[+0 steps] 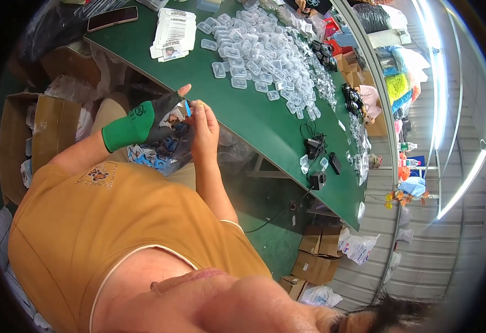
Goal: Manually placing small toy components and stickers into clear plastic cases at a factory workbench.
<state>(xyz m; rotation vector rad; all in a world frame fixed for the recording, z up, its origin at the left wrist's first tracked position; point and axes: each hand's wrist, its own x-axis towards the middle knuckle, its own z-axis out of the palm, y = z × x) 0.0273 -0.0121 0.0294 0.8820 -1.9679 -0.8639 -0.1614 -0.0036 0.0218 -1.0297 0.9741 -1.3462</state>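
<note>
Packing step: left hand (162,114), in grey-green glove, pinches a printed card (174,115) at the green table's (226,105) edge; right hand (203,125) fingertips clamp a small blue piece (188,108) against it. Next move needs precise alignment.

Green table (237,119): bare strip along near edge, passage open from near corner toward far end. Middle and far side blocked by heap of clear plastic cases (259,50). Card stack (173,33) and phone (112,18) crowd left corner. Cables with black chargers (316,147) block right end. Below edge, bag of blue parts (157,152) fills lap space; cardboard box (37,139) closes left side.
</note>
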